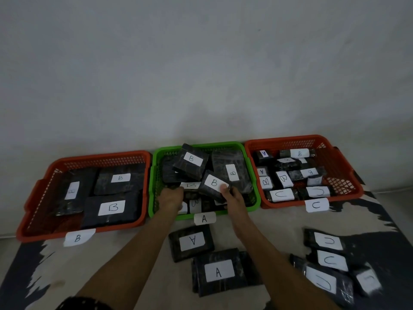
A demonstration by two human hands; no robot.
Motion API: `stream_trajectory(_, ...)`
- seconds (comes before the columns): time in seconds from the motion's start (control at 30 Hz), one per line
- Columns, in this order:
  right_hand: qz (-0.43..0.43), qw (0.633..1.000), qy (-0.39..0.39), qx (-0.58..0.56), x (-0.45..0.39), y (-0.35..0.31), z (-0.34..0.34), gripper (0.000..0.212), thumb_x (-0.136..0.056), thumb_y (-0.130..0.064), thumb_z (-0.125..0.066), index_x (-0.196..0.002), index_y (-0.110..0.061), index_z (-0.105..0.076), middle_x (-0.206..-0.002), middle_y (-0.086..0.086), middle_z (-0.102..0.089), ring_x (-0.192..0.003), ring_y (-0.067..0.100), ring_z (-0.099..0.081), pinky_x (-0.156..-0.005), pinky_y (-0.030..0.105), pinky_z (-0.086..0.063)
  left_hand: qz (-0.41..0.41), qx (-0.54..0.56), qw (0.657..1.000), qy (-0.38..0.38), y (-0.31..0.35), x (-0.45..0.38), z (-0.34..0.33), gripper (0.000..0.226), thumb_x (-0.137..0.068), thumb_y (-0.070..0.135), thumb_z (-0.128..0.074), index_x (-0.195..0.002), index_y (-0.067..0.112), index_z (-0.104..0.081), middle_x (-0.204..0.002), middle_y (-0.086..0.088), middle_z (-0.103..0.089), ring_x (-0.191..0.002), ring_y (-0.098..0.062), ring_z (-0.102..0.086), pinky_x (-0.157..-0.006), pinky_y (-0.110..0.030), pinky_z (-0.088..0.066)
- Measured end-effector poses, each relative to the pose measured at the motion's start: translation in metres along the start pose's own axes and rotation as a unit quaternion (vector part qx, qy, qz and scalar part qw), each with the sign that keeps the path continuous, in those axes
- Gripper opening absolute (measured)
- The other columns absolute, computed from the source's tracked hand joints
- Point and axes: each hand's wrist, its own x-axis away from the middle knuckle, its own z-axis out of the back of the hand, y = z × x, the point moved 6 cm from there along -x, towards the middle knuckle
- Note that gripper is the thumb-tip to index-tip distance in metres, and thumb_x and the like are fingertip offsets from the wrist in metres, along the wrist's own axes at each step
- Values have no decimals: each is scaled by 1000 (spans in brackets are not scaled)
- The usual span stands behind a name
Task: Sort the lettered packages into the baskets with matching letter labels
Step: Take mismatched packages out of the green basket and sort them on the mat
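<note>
Green basket A (156,175), in the middle, wrongly holds several B packages. Both hands are in it: the right hand (232,195) pinches one B package (213,184) by its near edge, while the left hand (171,199) reaches among the packages at the front, its grip hidden. Best to lift the B package clear of the pile, carry it left, and lay it flat, label up, in the red basket B (44,180), which already holds three B packages. Red basket C (348,173), on the right, holds mixed A, B and C packages. Two A packages (218,270) and some C packages (328,241) lie on the floor in front.
</note>
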Motion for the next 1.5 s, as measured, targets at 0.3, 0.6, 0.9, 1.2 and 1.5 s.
stream_trajectory(0.3, 2, 1000, -15, 1, 3, -2, 3, 35, -98, -33, -54, -127, -15, -59, -122, 0, -65, -110, 11, -60, -85, 19, -50, -14, 50, 998, 46, 1, -7, 4, 44, -81, 35, -72, -107, 2, -61, -91, -18, -65, -75, -32, -67, -73, -43, -59)
stream_trajectory(0.6, 2, 1000, -13, 3, 2, -3, 2, 27, -97, -33, -55, -119, -18, -61, -114, -3, -66, -98, 5, -62, -68, 11, -47, -45, 59, 997, -2, 2, 5, 15, 28, -78, 28, -76, -75, 7, -57, -68, -9, -59, -53, -21, -53, -55, -32, -50)
stream_trajectory(0.9, -37, 999, -3, -30, 5, -16, -2, 17, -94, -36, -60, -98, -21, -66, -101, 3, -70, -89, 17, -66, -67, 25, -49, -148, 98, 984, 4, 4, 34, 52, 29, -84, 24, -68, -97, 16, -44, -94, -7, -59, -84, -22, -63, -78, -45, -57)
stream_trajectory(1.2, -107, 989, -99, -30, 55, 16, -93, 27, -91, -37, -63, -102, -15, -72, -100, 9, -75, -94, 27, -69, -82, 41, -57, -180, 129, 975, 18, -43, 40, 150, 14, -85, 23, -63, -98, 24, -57, -98, -4, -65, -93, -24, -63, -86, -46, -53)
stream_trajectory(1.5, -178, 947, -200, 178, 102, 119, -189, 29, -91, -42, -59, -102, -16, -67, -88, 7, -71, -59, 15, -62, -49, 24, -44, -102, 137, 978, 122, -193, 17, 278, 23, -89, 26, -63, -109, 21, -53, -99, -6, -65, -85, -20, -67, -70, -40, -57)
